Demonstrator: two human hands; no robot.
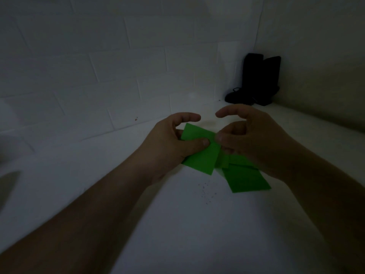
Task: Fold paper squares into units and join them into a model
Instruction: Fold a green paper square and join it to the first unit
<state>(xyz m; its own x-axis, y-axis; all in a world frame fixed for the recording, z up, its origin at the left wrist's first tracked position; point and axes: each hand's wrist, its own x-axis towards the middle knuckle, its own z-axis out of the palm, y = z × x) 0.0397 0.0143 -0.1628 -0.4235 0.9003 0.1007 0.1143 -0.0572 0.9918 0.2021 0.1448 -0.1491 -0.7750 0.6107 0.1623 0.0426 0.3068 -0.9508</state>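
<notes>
Two bare hands work above a white worktop (177, 224) in a dim, white-tiled room; left hand (173, 139) and right hand (248, 139) both pinch a flat green paper piece (201, 155), beside more green paper pieces (245, 178); black boots (258, 80) stand at the far corner.

Bright green paper square (199, 153), green paper pile (246, 178), white table (177, 224), black boots (256, 80)
</notes>
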